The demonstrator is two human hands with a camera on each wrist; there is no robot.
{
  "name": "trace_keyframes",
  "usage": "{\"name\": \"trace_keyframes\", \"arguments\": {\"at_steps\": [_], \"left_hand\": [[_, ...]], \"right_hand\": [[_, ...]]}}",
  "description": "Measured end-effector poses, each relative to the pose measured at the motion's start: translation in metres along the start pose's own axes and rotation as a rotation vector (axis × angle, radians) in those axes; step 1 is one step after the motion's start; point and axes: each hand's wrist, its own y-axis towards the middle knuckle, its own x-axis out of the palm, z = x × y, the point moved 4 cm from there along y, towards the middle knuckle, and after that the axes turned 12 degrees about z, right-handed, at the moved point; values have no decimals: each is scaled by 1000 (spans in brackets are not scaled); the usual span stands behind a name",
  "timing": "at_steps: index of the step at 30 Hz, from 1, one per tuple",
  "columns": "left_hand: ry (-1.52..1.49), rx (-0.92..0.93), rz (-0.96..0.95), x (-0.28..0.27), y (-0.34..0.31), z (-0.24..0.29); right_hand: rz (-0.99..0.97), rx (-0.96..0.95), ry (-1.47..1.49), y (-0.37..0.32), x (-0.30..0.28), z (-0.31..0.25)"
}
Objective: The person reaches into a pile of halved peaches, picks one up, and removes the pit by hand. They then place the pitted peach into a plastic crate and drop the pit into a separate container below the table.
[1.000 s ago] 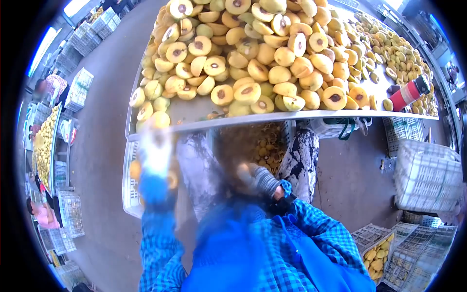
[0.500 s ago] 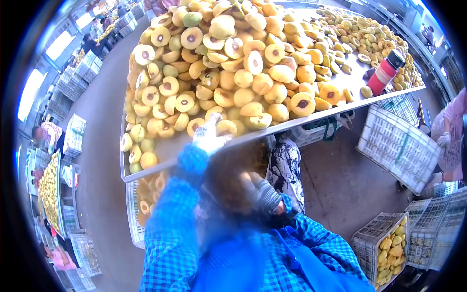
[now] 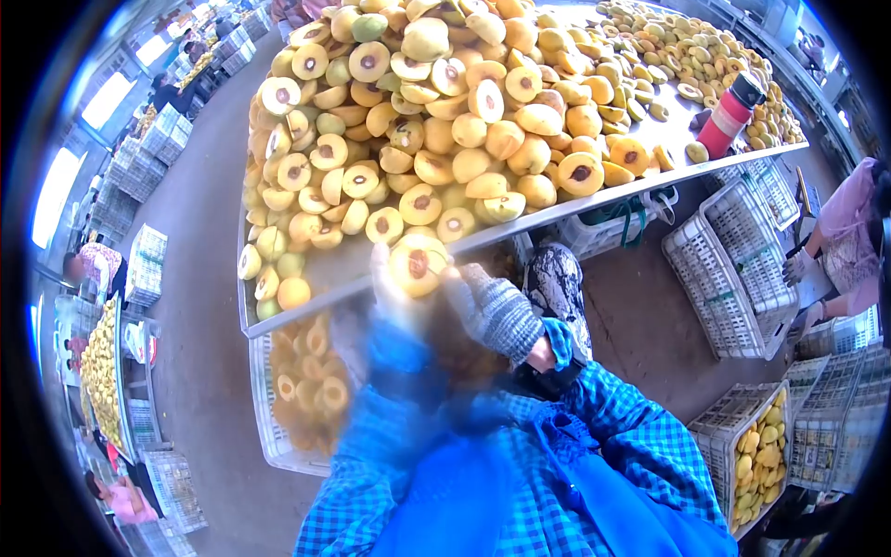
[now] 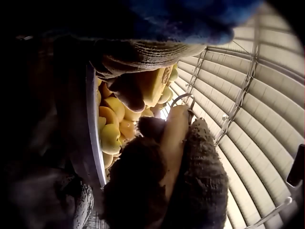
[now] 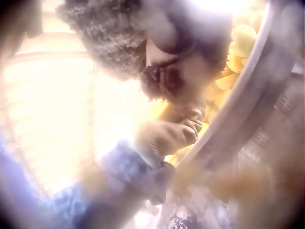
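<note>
My left hand [image 3: 394, 283], in a pale glove, grips a halved peach [image 3: 418, 263] with its brown pit showing, just below the front edge of the steel table [image 3: 594, 199]. In the left wrist view the same peach half [image 4: 148, 86] sits in the gloved fingers [image 4: 138, 55]. My right hand [image 3: 487, 304], in a grey knit glove, is right beside the fruit. It holds a wooden-handled tool [image 4: 174, 138] whose wire loop [image 4: 183, 99] points at the peach. The right wrist view is washed out and blurred.
A big heap of halved peaches [image 3: 436, 102] covers the table, with a red flask [image 3: 730, 119] at its right end. A white crate [image 3: 264, 408] of halves stands under the table on the left. More crates [image 3: 733, 269] and a person in pink [image 3: 849, 227] are on the right.
My left hand went from below the table up to the pile and has come back to the edge with a peach half. My right hand rose to meet it.
</note>
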Motion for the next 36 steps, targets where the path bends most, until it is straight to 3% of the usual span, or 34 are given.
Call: {"name": "trace_keyframes", "arguments": {"at_steps": [1, 2, 4, 6, 9, 12, 14, 16, 19, 21, 24, 27, 29, 31, 33, 36], "left_hand": [[4, -13, 69, 4, -8, -2], [8, -26, 136, 5, -14, -4], [25, 30, 102, 3, -12, -8], [63, 107, 152, -2, -11, -14], [304, 380, 69, -15, -5, -20], [578, 536, -69, 0, -18, -10], [940, 697, 84, 23, -41, 3], [1011, 763, 197, 29, -49, 2], [692, 674, 268, 14, -38, -11], [499, 560, 277, 0, -27, -18], [688, 610, 314, 6, -36, -13], [190, 228, 330, -5, -22, -29], [212, 247, 199, -15, -15, -34], [278, 301, 147, -13, -15, -32], [389, 384, 184, -5, -26, -27], [508, 408, 145, -6, -29, -28]], "right_hand": [[46, -58, -40, 0, 3, -1], [-27, -20, -77, 0, 7, -1], [-171, 52, -152, 0, 10, -2], [-147, 21, -213, -4, 11, -5], [-83, 55, -168, -13, 23, -2], [-28, -30, -240, -26, 41, 7], [-74, -20, -255, -23, 33, 1], [-105, 68, -269, -20, 23, -7], [-72, 114, -300, -26, 26, -8], [-47, -77, -298, -35, 39, 7], [-199, 191, -50, -26, 25, 11], [58, -201, -291, -30, 23, 4], [141, -310, -313, -35, 29, 7], [82, -298, -220, -37, 29, 11], [-82, -222, -68, -40, 20, 12], [-234, 207, 220, -43, 33, 32]]}}
